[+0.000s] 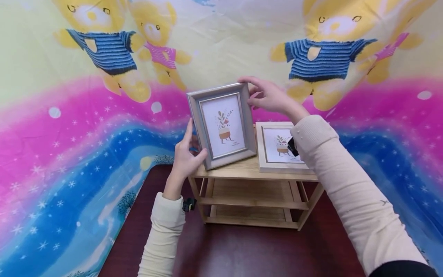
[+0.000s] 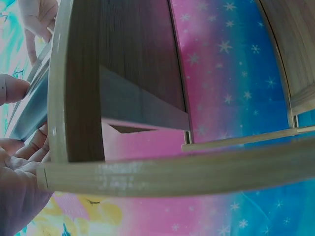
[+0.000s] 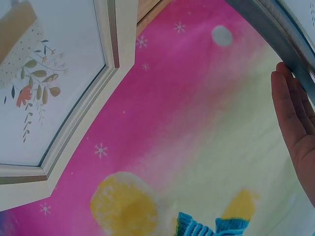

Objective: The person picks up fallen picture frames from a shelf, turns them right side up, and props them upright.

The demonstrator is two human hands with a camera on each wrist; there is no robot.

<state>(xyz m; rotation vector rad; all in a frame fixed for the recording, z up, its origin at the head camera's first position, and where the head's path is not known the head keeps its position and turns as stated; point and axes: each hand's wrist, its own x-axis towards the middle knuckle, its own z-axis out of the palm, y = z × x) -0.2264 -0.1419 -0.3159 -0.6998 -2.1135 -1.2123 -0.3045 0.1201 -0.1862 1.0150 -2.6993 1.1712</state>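
A grey picture frame (image 1: 225, 125) with a potted-plant print stands tilted on the top board of a wooden shelf rack (image 1: 242, 169). My left hand (image 1: 187, 157) grips its lower left side, the thumb near the front edge. At the upper right corner, my right hand (image 1: 266, 96) holds the frame with one finger along the top edge and others at the side. Part of those fingers is hidden behind it. In the right wrist view, the fingertips of the right hand (image 3: 295, 128) touch the edge of the grey frame (image 3: 280, 42).
A cream-white picture frame (image 1: 275, 148) with a similar print lies flat on the rack's right side, partly covered by the right sleeve. Lower shelves (image 1: 254, 190) sit below. The rack stands on a dark red table (image 1: 235, 250) before a bear-patterned cloth (image 1: 221, 50).
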